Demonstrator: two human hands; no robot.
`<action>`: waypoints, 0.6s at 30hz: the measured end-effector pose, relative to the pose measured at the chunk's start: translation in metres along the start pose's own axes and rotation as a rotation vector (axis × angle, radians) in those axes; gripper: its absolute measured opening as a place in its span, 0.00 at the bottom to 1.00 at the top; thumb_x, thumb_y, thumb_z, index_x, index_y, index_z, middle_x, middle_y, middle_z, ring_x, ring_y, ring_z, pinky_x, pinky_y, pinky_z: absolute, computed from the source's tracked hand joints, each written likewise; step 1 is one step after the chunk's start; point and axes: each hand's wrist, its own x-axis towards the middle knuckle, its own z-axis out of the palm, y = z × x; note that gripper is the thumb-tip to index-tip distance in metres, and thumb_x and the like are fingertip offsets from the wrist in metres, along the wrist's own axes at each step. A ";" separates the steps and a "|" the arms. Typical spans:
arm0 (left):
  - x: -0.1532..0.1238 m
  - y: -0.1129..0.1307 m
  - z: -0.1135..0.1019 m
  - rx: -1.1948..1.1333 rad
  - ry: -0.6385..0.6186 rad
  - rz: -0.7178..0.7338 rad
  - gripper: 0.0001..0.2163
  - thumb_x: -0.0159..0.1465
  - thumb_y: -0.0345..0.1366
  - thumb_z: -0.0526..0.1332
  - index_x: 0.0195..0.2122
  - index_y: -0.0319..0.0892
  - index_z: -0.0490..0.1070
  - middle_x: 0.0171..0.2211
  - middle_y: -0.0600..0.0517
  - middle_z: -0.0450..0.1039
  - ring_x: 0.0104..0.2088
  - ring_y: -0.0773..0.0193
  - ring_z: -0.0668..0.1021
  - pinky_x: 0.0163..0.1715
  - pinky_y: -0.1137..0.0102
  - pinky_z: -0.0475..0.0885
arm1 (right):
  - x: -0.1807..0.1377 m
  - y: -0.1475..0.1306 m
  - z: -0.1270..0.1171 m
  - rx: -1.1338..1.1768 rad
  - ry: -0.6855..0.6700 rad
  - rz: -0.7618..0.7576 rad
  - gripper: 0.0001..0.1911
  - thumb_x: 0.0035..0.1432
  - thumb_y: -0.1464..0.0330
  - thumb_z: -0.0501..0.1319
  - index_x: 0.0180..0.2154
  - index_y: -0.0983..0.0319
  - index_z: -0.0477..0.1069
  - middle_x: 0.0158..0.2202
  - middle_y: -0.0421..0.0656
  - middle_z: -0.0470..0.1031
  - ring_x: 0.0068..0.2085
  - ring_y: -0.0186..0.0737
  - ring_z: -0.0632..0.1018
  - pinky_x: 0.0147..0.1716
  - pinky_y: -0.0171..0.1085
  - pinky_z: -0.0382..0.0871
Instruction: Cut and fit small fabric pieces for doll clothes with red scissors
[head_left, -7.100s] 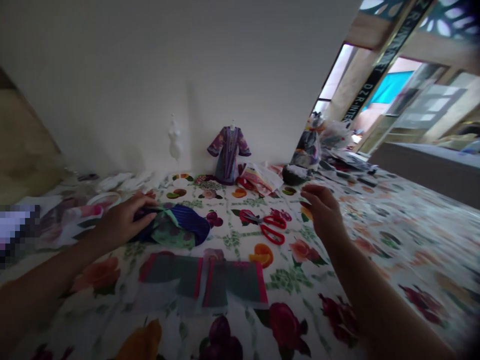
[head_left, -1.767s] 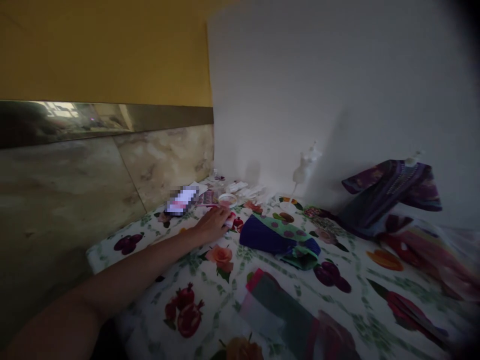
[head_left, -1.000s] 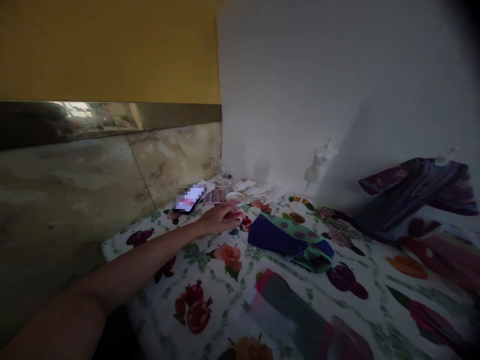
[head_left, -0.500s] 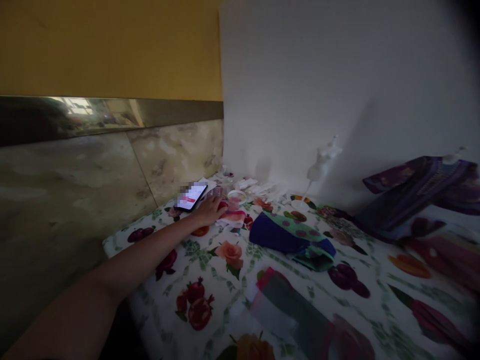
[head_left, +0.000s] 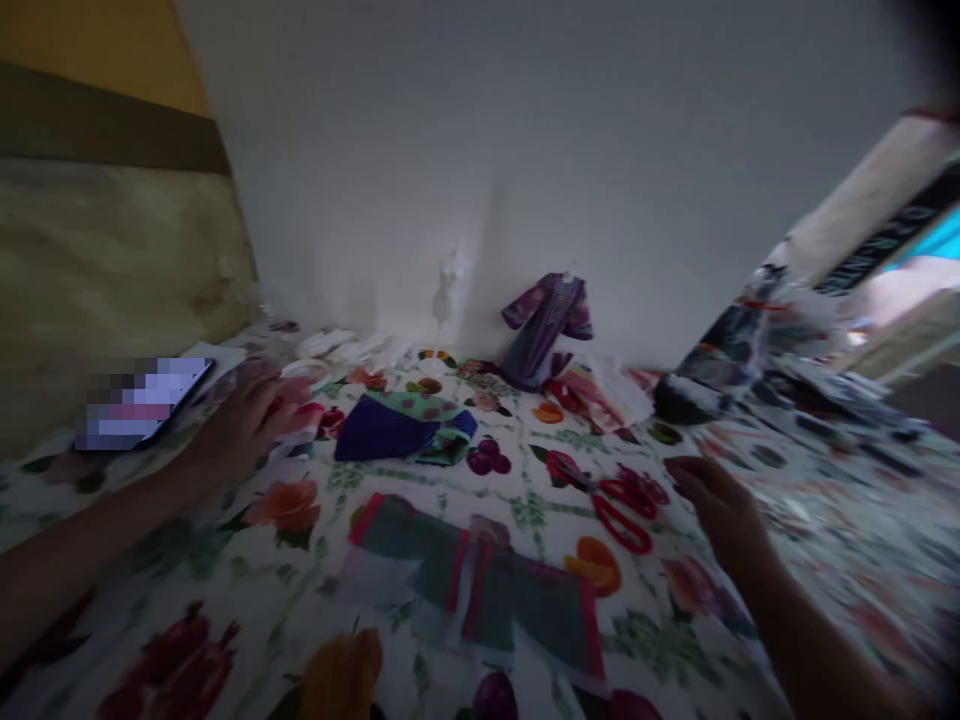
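Observation:
My left hand (head_left: 236, 425) reaches out at the left, fingers extended over a small pink and white cloth (head_left: 300, 425), beside the phone (head_left: 161, 400); I cannot tell whether it touches the cloth. At the right, my right hand (head_left: 712, 500) hovers near red-handled scissors (head_left: 626, 515), with nothing visible in its loosely bent, blurred fingers. Between the hands lies a folded blue and green cloth (head_left: 405, 430). Closer to me, a sheer grey-green fabric piece (head_left: 525, 600) with pink edges lies spread flat.
Against the wall stand a small white dress form (head_left: 448, 290) and another wearing a purple miniature robe (head_left: 551, 325). Small white items and a round clear container (head_left: 306, 374) lie in the back left corner. Bagged fabric (head_left: 604, 390) and dark clutter (head_left: 810, 390) sit further right.
My view has swung to the right, bringing my right hand, the scissors and the right side of the table into sight. My left hand remains by the phone and pink cloth.

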 end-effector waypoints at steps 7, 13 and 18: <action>0.001 0.032 0.012 -0.079 -0.018 0.066 0.17 0.73 0.46 0.45 0.57 0.45 0.63 0.64 0.46 0.64 0.66 0.58 0.66 0.69 0.61 0.57 | -0.005 0.004 0.033 -0.023 -0.087 0.028 0.20 0.62 0.53 0.54 0.43 0.60 0.75 0.44 0.54 0.80 0.44 0.55 0.81 0.46 0.53 0.75; 0.006 0.049 0.014 -0.126 0.028 0.155 0.15 0.72 0.47 0.46 0.57 0.54 0.60 0.62 0.49 0.64 0.64 0.53 0.68 0.68 0.55 0.61 | -0.015 -0.012 0.039 -0.051 -0.166 -0.029 0.16 0.63 0.57 0.56 0.44 0.59 0.76 0.48 0.53 0.78 0.49 0.54 0.79 0.53 0.51 0.71; 0.006 0.056 0.028 -0.148 0.043 0.299 0.23 0.70 0.46 0.48 0.65 0.77 0.47 0.63 0.59 0.62 0.64 0.47 0.67 0.67 0.47 0.60 | -0.016 -0.017 0.035 -0.093 -0.185 -0.024 0.13 0.65 0.62 0.58 0.46 0.60 0.75 0.49 0.52 0.78 0.51 0.51 0.79 0.53 0.47 0.71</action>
